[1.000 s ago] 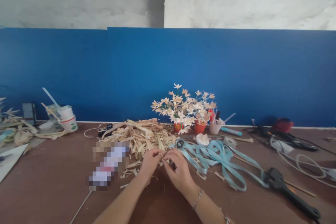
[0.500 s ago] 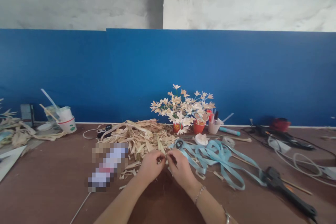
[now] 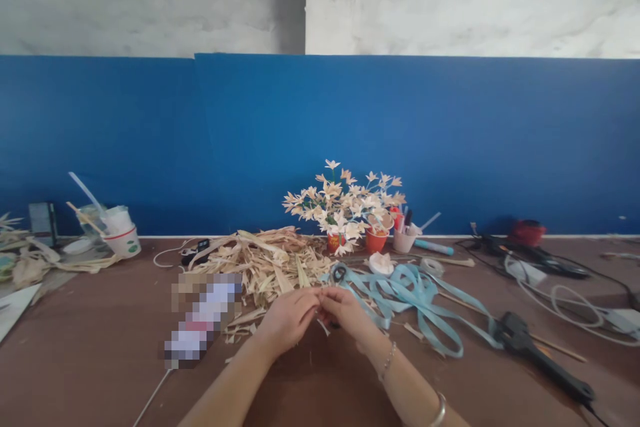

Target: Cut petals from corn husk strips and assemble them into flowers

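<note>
My left hand (image 3: 291, 317) and my right hand (image 3: 346, 310) meet fingertip to fingertip above the brown table. Both have their fingers pinched together. Whatever lies between them is too small or hidden to make out; a pale sliver (image 3: 324, 327) shows just below the fingertips. Behind my left hand spreads a heap of dry straw-coloured husk strips (image 3: 265, 263). Beyond my right hand lies a tangle of light blue ribbon (image 3: 415, 290). Cream-coloured flowers (image 3: 345, 200) on stems stand in red cups (image 3: 376, 241) further back.
A black glue gun-like tool (image 3: 543, 357) lies at the right, near white cables (image 3: 555, 310). A blurred-out device (image 3: 200, 323) with a cord rests at the left. A white cup (image 3: 125, 242) holds sticks. Behind the table rises a blue panel (image 3: 240, 133).
My hands have come closer, so the fingertips now overlap, and my left hand has turned its back more to view. The view has shifted slightly.
</note>
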A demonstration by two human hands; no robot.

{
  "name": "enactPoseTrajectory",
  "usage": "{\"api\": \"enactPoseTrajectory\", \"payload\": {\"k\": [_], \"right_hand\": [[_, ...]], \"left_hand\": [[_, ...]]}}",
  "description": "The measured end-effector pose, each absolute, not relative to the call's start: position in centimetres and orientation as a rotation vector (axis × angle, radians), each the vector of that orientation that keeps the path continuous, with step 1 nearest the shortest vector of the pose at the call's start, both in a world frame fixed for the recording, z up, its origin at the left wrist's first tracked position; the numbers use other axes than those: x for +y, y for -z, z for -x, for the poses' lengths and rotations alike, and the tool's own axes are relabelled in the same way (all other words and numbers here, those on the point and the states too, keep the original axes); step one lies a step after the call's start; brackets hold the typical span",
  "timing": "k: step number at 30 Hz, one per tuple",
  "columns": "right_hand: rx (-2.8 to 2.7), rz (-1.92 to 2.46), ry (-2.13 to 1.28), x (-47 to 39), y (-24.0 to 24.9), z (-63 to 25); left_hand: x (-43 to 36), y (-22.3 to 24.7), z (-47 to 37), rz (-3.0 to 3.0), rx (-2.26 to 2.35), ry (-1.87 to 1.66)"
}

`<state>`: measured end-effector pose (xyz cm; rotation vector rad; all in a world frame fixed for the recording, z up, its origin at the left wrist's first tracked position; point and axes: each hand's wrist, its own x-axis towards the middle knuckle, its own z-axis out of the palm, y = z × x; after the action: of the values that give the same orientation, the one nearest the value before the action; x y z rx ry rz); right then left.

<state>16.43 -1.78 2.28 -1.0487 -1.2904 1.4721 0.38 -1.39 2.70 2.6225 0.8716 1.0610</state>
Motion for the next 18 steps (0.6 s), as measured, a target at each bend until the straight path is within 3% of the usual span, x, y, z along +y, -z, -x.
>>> {"api": "enactPoseTrajectory", "payload": {"k": [13, 16, 18], "right_hand": [[-1.659, 1.214, -0.715, -2.24, -2.18, -16.09], [-1.654, 1.216, -0.738, -2.14, -2.26, -16.22], [-1.563, 1.215, -0.945, -1.96, -2.18, -16.16]], "left_hand": [[-0.90, -1.93, -0.77, -2.331, 1.144, -1.132], [-0.86, -1.93, -0.77, -2.268, 1.164, -1.111], [-0.79, -1.87, -0.76, -2.226, 1.181, -1.094]]}}
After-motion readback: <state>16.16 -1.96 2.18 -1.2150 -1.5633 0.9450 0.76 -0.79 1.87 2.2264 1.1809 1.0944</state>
